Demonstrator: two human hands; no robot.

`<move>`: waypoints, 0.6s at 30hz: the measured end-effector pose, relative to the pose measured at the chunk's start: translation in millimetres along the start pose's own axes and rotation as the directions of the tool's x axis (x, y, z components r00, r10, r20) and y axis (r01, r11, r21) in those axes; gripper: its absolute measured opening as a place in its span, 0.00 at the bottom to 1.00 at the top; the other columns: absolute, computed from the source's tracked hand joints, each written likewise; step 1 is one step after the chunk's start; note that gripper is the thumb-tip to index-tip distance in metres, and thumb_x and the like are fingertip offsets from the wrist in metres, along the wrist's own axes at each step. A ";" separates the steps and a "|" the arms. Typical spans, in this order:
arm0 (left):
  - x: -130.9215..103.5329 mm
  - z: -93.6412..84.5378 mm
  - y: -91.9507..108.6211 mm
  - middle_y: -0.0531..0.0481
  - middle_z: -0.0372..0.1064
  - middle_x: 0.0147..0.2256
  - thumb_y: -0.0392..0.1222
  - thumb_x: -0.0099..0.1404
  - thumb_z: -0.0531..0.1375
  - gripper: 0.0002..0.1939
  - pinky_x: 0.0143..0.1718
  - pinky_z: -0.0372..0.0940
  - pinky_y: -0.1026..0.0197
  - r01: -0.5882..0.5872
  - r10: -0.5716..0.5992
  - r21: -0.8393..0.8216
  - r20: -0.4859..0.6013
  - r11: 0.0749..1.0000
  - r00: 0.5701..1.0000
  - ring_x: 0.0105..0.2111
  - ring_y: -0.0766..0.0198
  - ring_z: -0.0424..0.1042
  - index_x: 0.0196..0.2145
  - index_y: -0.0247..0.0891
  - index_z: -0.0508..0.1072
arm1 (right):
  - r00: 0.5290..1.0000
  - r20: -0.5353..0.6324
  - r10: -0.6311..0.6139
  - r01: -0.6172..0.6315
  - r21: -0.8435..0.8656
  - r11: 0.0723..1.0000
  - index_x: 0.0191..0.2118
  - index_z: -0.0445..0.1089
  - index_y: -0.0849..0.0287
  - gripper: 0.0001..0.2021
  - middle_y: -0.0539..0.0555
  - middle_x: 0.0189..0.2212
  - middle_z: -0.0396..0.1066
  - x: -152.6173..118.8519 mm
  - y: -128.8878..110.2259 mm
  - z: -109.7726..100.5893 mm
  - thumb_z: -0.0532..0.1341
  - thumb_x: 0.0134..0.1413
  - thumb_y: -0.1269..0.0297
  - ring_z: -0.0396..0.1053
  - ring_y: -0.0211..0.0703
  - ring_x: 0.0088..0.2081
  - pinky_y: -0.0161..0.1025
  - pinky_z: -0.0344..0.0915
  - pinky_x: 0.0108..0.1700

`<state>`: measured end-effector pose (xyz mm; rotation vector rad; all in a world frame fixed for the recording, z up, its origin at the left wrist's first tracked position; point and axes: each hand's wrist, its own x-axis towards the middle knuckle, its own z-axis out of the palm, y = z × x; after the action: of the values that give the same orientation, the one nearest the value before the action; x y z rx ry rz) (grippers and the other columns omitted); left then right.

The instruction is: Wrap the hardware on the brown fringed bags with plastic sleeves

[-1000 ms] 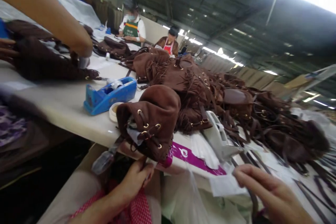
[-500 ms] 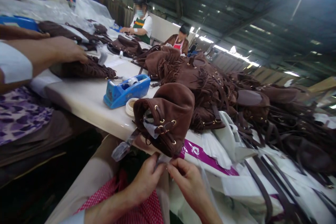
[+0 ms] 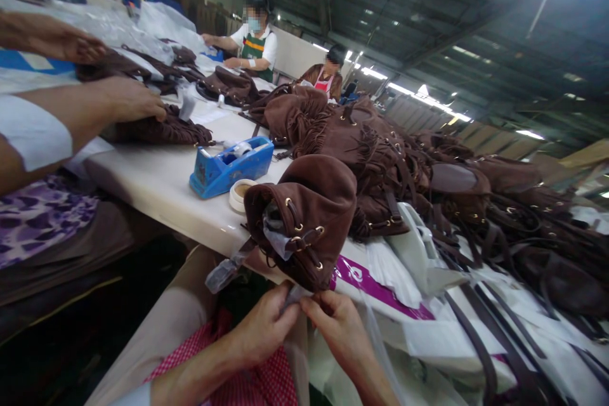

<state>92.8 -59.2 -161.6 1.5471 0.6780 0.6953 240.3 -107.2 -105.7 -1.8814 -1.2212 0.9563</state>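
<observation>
A dark brown bag [image 3: 318,209] with gold eyelets lies at the table edge, its opening toward the left with clear plastic inside. Just below it, my left hand [image 3: 271,320] pinches a piece of clear plastic film [image 3: 294,295]. Close on the right, my right hand [image 3: 335,320] has its thumb and fingers pressed together by the same film; whatever it grips is too small to make out. A plastic-wrapped strap end [image 3: 222,274] hangs off the table to the left of the bag.
Behind the bag stand a blue tape dispenser [image 3: 231,167] and a tape roll [image 3: 242,195]. A heap of brown bags [image 3: 361,133] fills the back and right, beside a pale dispenser [image 3: 421,247]. At left, another person's hands [image 3: 128,100] touch a brown bag; two people work farther back.
The bag and my hands sit slightly lower in view, still close together. The neighbouring person's far hand has lifted with fingers spread. A person at the back has stretched out an arm.
</observation>
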 end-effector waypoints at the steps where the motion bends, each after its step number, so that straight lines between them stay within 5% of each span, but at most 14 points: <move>1: 0.0 0.0 0.9 0.45 0.72 0.44 0.41 0.65 0.54 0.14 0.52 0.63 0.55 0.005 -0.005 -0.006 0.010 1.000 1.000 0.46 0.53 0.71 0.47 0.36 0.70 | 1.000 -0.010 0.006 -0.006 0.014 1.000 0.18 0.66 0.58 0.16 0.45 0.16 0.58 0.1 0.7 1.3 0.61 0.46 0.52 0.53 0.37 0.22 0.36 0.49 0.26; 8: 3.3 1.8 8.6 0.46 0.71 0.40 0.53 0.70 0.50 0.18 0.48 0.63 0.56 0.063 -0.068 -0.125 -0.033 0.990 0.997 0.44 0.55 0.69 0.41 0.35 0.71 | 1.000 0.015 -0.002 -0.001 0.188 0.982 0.21 0.66 0.57 0.16 0.46 0.18 0.61 -3.3 6.7 -3.4 0.64 0.45 0.51 0.58 0.38 0.24 0.35 0.55 0.28; 12: 1.5 3.4 14.4 0.47 0.69 0.38 0.55 0.71 0.50 0.20 0.43 0.62 0.58 0.094 -0.098 -0.143 -0.021 0.985 0.995 0.40 0.57 0.67 0.40 0.35 0.71 | 0.998 0.064 -0.007 -0.018 0.372 0.928 0.34 0.73 0.58 0.15 0.50 0.24 0.73 -4.6 22.2 -8.4 0.69 0.43 0.53 0.68 0.43 0.28 0.38 0.64 0.33; 18: -1.7 7.5 16.6 0.57 0.57 0.24 0.63 0.67 0.52 0.27 0.25 0.52 0.63 0.194 -0.201 -0.255 0.000 0.947 0.980 0.23 0.67 0.55 0.41 0.33 0.71 | 0.998 -0.063 -0.023 0.049 0.448 0.893 0.37 0.73 0.58 0.14 0.52 0.30 0.76 -1.1 37.4 13.7 0.69 0.43 0.59 0.72 0.48 0.34 0.40 0.67 0.38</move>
<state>97.8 -66.7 -145.7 1.2185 0.7225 0.6251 244.2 -118.1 -143.8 -1.5013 -0.9005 1.0538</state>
